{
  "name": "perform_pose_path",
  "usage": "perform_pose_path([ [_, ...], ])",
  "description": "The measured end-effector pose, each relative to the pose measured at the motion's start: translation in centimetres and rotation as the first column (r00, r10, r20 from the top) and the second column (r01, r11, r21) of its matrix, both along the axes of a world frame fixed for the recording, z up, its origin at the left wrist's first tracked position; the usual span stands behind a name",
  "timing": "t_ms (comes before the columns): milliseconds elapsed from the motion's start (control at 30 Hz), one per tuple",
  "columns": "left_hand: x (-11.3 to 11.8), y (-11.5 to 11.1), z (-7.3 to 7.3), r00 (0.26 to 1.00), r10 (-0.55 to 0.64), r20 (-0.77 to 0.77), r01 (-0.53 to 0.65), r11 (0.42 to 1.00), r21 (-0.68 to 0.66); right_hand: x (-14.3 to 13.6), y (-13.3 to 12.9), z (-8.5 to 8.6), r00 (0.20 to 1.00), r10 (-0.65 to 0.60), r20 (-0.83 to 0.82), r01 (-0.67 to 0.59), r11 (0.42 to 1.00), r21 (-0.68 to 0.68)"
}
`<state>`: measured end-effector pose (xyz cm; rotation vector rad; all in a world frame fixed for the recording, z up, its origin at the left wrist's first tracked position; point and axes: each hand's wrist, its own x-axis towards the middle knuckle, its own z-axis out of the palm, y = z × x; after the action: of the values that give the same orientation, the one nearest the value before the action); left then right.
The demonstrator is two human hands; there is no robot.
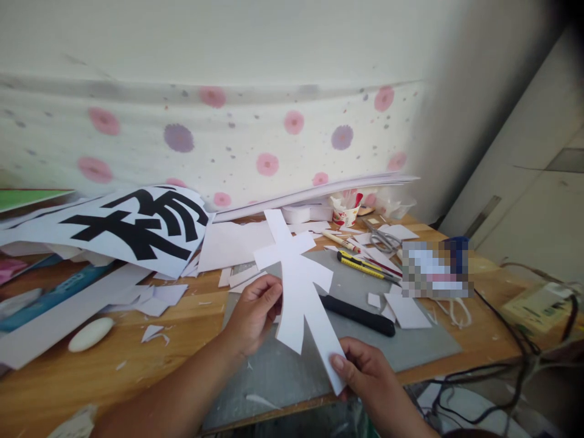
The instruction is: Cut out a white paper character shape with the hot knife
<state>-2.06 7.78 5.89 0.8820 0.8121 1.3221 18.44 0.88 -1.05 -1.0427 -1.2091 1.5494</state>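
Observation:
A white cutout shaped like a written character (296,274) is held up between both hands, tilted above the grey cutting mat (255,389). On its left edge, my left hand (260,310) pinches it with thumb and fingers. Lower down, my right hand (360,368) grips the end of its long right stroke. Behind the cutout lies a black-handled tool (360,316), its far end hidden. A yellow utility knife (360,264) rests at the back of the mat, with small white offcuts (406,309) nearby.
Printed black characters on a white sheet (137,225) lie at the left. A white oval object (91,334) sits on the wooden table (182,340). Scissors (383,237) and a paper cup (345,210) stand farther back. Dark cables (506,340) hang at the right edge.

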Motion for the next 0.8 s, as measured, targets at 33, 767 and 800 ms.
perform_pose_path([
  [33,-0.1,0.0,0.0,1.0,0.005,0.002,-0.005,1.0,0.003,0.0,0.0,0.0,1.0,0.001,0.003,-0.001,1.0,0.003],
  [767,0.2,-0.7,1.0,0.987,-0.121,0.108,0.121,0.993,0.008,-3.0,-1.5,1.6,0.914,0.405,-0.001,-0.405,0.914,-0.02],
  [800,0.2,-0.6,1.0,0.99,-0.098,0.097,0.098,0.995,0.007,-2.5,-1.3,1.9,0.92,0.378,0.102,-0.384,0.922,0.045],
])
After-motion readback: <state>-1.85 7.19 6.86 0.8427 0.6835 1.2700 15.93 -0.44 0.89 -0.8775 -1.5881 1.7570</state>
